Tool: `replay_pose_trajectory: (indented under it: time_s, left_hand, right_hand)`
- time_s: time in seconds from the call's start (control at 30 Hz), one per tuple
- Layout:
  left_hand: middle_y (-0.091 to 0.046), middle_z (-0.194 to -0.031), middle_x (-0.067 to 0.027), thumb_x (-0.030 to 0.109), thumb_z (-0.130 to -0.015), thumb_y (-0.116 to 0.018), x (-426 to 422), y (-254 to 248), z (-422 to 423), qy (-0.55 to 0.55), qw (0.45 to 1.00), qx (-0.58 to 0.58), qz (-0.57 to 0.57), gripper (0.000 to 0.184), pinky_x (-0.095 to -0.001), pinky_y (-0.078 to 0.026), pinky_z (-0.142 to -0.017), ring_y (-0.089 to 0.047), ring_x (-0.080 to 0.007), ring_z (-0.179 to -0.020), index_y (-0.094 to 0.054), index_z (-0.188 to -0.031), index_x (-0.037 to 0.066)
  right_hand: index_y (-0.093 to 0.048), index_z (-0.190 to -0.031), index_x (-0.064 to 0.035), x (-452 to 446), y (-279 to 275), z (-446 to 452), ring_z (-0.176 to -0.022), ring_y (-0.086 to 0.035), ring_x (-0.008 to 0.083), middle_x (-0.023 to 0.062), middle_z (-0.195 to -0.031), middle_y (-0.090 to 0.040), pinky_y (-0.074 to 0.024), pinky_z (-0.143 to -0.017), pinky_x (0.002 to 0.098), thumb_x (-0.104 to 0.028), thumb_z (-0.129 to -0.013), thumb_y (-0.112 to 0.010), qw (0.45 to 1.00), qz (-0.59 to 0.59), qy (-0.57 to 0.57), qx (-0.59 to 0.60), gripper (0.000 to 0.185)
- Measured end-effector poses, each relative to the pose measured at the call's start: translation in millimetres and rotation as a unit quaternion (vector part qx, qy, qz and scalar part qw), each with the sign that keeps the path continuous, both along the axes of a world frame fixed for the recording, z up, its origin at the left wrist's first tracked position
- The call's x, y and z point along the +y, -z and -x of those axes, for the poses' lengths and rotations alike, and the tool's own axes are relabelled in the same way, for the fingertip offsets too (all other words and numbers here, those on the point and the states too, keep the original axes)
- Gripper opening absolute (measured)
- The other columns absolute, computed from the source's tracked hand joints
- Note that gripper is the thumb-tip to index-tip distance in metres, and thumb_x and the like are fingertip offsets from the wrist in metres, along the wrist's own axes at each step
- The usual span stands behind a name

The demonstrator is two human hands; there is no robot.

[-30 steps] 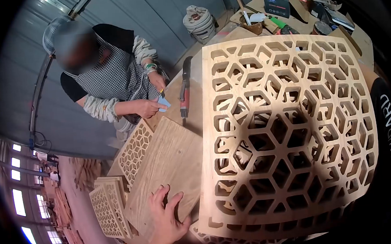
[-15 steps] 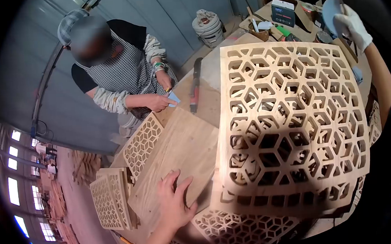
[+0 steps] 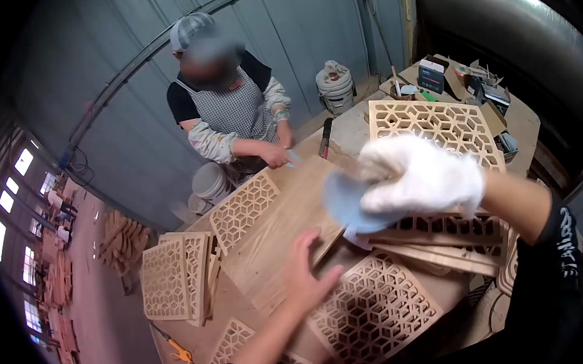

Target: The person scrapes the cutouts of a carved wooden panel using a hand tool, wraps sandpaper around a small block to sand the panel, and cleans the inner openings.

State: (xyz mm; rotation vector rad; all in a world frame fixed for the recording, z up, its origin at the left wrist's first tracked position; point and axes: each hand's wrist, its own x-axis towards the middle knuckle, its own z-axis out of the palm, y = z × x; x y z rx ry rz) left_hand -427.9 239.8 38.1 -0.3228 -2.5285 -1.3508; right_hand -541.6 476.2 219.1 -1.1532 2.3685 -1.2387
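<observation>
My bare left hand (image 3: pixel 306 275) rests on the edge of a plain wooden board (image 3: pixel 274 230), thumb and fingers spread. My right hand (image 3: pixel 416 176), in a white glove, grips a round blue disc (image 3: pixel 347 205) over the board's right end; motion blurs it. Behind the glove stands a stack of pale wooden lattice panels, the top panel (image 3: pixel 436 124) partly hidden. Another lattice panel (image 3: pixel 375 311) lies below the disc, near me. Across the table a person in a checked apron (image 3: pixel 236 115) holds a small blue piece (image 3: pixel 292 157) in their hands.
More lattice panels (image 3: pixel 165 282) lean at the table's left. An orange-handled tool (image 3: pixel 180 352) lies near the front left edge. A red and black tool (image 3: pixel 326 139) lies beyond the board. Boxes (image 3: pixel 431 77) and small items stand at the back right, a white bucket (image 3: pixel 335 87) behind.
My gloved right hand has come from the back right to the board with the blue disc. The view has shifted, showing more of the near table. My left hand stays on the board.
</observation>
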Motion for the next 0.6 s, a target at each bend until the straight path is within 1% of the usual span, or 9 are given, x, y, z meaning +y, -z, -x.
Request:
replay_pose_trajectory:
  time_s: [0.07,0.1,0.2,0.23,0.33,0.4,0.47,0.53,0.6]
  left_hand:
    - [-0.040,-0.141,-0.0158,0.025,-0.079,-0.075,17,-15,-36,0.081,0.904,-0.077,-0.412,0.082,-0.0418,-0.034,-0.111,-0.041,-0.0272,-0.132,-0.029,-0.143,0.001]
    - [-0.040,-0.142,-0.0150,0.022,-0.084,-0.072,12,-21,-55,0.068,0.891,-0.117,-0.434,0.084,-0.0397,-0.036,-0.110,-0.041,-0.0247,-0.133,-0.020,-0.146,-0.002]
    - [-0.055,-0.128,-0.0116,0.009,-0.096,-0.058,-8,-29,-101,0.025,0.907,-0.128,-0.400,0.048,-0.0349,-0.046,-0.101,-0.058,-0.0221,-0.114,-0.038,-0.137,-0.004]
    - [-0.062,-0.116,-0.0115,0.006,-0.098,-0.052,-10,-33,-118,-0.015,0.853,-0.143,-0.502,0.031,-0.0338,-0.053,-0.090,-0.063,-0.0204,-0.105,-0.049,-0.127,-0.006]
    - [-0.061,-0.121,-0.0150,0.008,-0.099,-0.052,-67,0,-168,-0.088,0.867,-0.197,-0.450,0.033,-0.0406,-0.057,-0.088,-0.064,-0.0255,-0.106,-0.048,-0.129,-0.004]
    - [-0.062,-0.117,-0.0166,0.007,-0.099,-0.052,-101,1,-205,-0.138,0.841,-0.177,-0.492,0.031,-0.0395,-0.058,-0.085,-0.065,-0.0269,-0.105,-0.049,-0.127,-0.005]
    - [-0.059,-0.122,-0.0197,0.004,-0.098,-0.051,-135,1,-242,-0.157,0.829,-0.148,-0.516,0.035,-0.0409,-0.057,-0.087,-0.063,-0.0294,-0.109,-0.044,-0.130,-0.007]
    - [-0.057,-0.125,-0.0208,0.002,-0.097,-0.049,-160,1,-273,-0.158,0.809,-0.115,-0.555,0.037,-0.0422,-0.055,-0.090,-0.061,-0.0311,-0.113,-0.041,-0.133,-0.007]
    - [-0.056,-0.127,-0.0213,0.001,-0.097,-0.048,-179,0,-299,-0.166,0.784,-0.098,-0.590,0.038,-0.0428,-0.053,-0.094,-0.060,-0.0311,-0.115,-0.041,-0.133,-0.007]
  right_hand:
    - [-0.058,-0.091,-0.0007,-37,16,-34,-0.080,-0.064,0.0285,0.0189,-0.085,-0.064,-0.0513,-0.073,0.0385,-0.036,-0.078,-0.061,0.994,-0.078,-0.074,-0.022,0.037]
    - [-0.058,-0.092,0.0004,-56,16,-55,-0.082,-0.064,0.0306,0.0201,-0.089,-0.065,-0.0509,-0.077,0.0391,-0.033,-0.079,-0.063,0.989,-0.100,-0.076,-0.079,0.036]
    - [-0.058,-0.098,0.0025,-98,51,-110,-0.088,-0.065,0.0369,0.0240,-0.094,-0.066,-0.0501,-0.081,0.0396,-0.028,-0.084,-0.064,0.994,-0.088,-0.043,-0.041,0.035]
    - [-0.059,-0.101,0.0026,-108,51,-128,-0.090,-0.065,0.0382,0.0242,-0.096,-0.066,-0.0499,-0.082,0.0399,-0.032,-0.085,-0.064,0.994,-0.088,-0.027,-0.059,0.039]
    - [-0.060,-0.118,0.0007,-138,58,-184,-0.103,-0.063,0.0394,0.0262,-0.107,-0.064,-0.0488,-0.090,0.0407,-0.048,-0.086,-0.064,0.995,-0.072,0.026,-0.064,0.059]
    - [-0.060,-0.115,-0.0001,-156,77,-211,-0.100,-0.062,0.0398,0.0245,-0.106,-0.064,-0.0499,-0.086,0.0418,-0.038,-0.090,-0.061,0.993,-0.103,0.054,-0.024,0.046]
    - [-0.058,-0.109,-0.0014,-165,101,-231,-0.091,-0.059,0.0389,0.0198,-0.102,-0.060,-0.0507,-0.078,0.0440,-0.014,-0.093,-0.049,0.986,-0.099,-0.044,0.127,0.022]
    - [-0.058,-0.110,-0.0013,-186,111,-259,-0.088,-0.059,0.0351,0.0184,-0.099,-0.059,-0.0509,-0.077,0.0411,-0.012,-0.091,-0.049,0.991,-0.088,-0.032,0.095,0.023]
    - [-0.058,-0.112,-0.0004,-210,106,-292,-0.081,-0.059,0.0271,0.0147,-0.093,-0.058,-0.0507,-0.073,0.0360,-0.011,-0.090,-0.049,0.994,-0.092,0.026,-0.061,0.026]
